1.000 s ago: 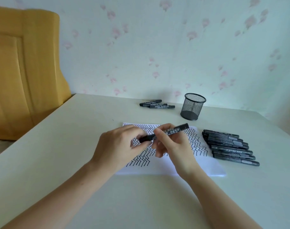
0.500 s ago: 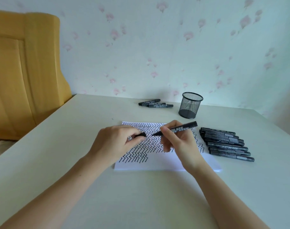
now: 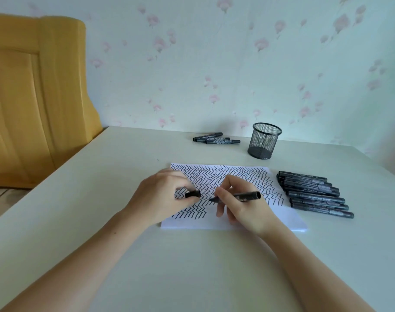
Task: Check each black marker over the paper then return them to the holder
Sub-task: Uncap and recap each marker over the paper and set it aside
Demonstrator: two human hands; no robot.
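Right hand (image 3: 244, 206) has a pinching grip on the uncapped marker (image 3: 241, 196), tip just over the zigzag-covered paper (image 3: 286, 219), left hand (image 3: 162, 197) pinching the cap (image 3: 192, 194) — a careless slip could probably ink the table (image 3: 192, 266) or fingers — mesh holder (image 3: 264, 140) sits well apart.

1 head-worn view looks forward and down, close over the pale tabletop (image 3: 124, 255), facing the floral-papered wall (image 3: 237, 75) beyond the table's far edge.

Labels on the markers (image 3: 313, 194), print too blurred to read.
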